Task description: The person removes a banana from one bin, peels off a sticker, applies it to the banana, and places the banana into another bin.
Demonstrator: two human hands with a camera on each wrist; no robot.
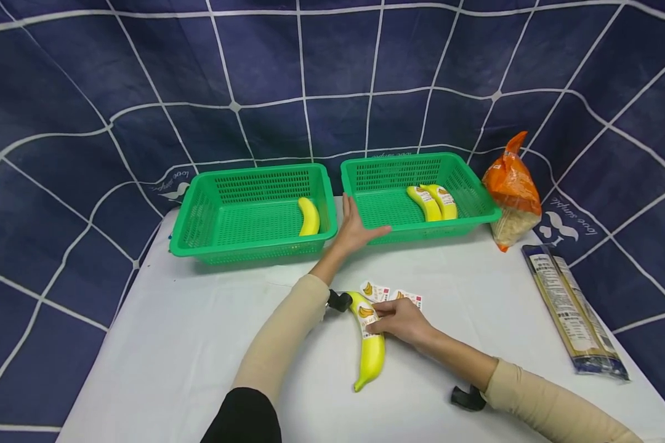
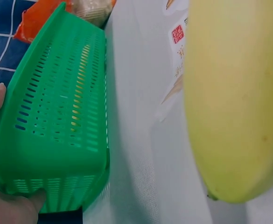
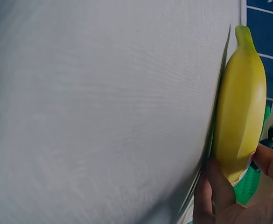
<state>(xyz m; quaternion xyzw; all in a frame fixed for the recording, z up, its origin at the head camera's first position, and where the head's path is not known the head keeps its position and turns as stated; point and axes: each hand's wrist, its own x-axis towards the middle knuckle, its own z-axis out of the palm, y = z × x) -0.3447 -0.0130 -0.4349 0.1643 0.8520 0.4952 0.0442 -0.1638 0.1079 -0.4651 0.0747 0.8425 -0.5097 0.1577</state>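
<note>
Pinching the banana (image 1: pixel 370 351) at its label, your right hand (image 1: pixel 400 320) held it flat on the white table (image 1: pixel 199 344), while your left hand (image 1: pixel 354 229) lay open against the right basket's (image 1: pixel 421 231) front corner.

far edge: two green baskets (image 1: pixel 253 215) side by side
right: pasta packet (image 1: pixel 571 307), orange bag (image 1: pixel 511 184)
near left: open tabletop (image 1: pixel 172 344)
</note>
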